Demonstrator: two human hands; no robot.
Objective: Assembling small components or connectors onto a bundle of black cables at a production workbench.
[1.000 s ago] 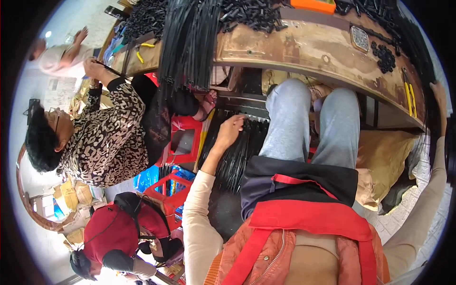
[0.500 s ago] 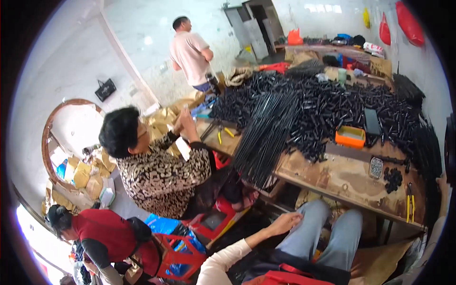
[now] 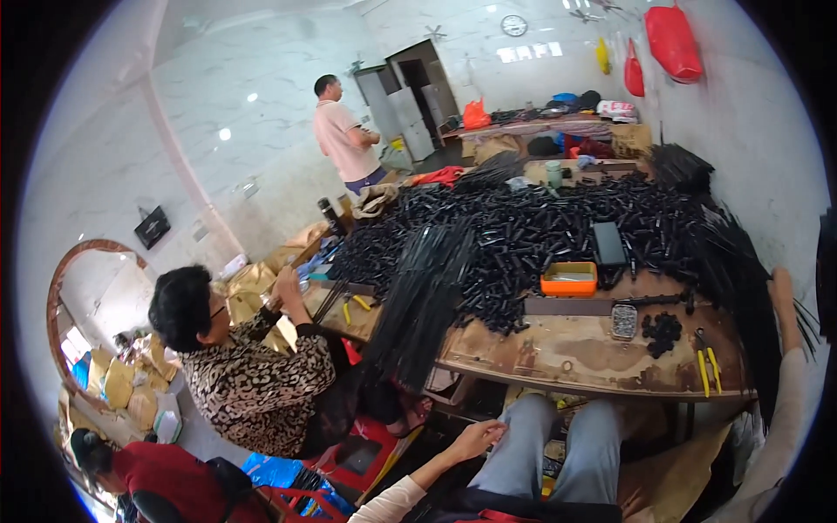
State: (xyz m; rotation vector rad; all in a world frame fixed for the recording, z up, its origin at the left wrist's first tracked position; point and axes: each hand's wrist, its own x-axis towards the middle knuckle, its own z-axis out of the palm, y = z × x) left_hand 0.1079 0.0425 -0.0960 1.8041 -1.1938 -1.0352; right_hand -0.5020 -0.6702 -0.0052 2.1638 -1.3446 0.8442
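Observation:
My left hand (image 3: 478, 438) rests beside my left knee, fingers loosely stretched and nothing seen in it. At the far right, my right hand (image 3: 782, 292) reaches to a bundle of thin black rods (image 3: 741, 288) hanging over the table's right side. Several of these rods splay out past the hand, which appears closed on them; its fingers are partly hidden. In front of me on the wooden table (image 3: 523, 349) lie yellow-handled pliers (image 3: 708, 370), a pile of small black pieces (image 3: 661, 333) and a clear box of small metal parts (image 3: 623, 321).
A broad heap of short black tubes (image 3: 523, 227) covers the table, with a long rod bundle (image 3: 418, 296) across it. An orange box (image 3: 568, 279) and a dark grey block (image 3: 609, 244) sit nearby. A co-worker in a patterned top (image 3: 261, 383) sits left; two other people are farther off.
The view has swung up and to the right. My right hand has come more fully into view at the rod bundle. My left hand stays by my knee.

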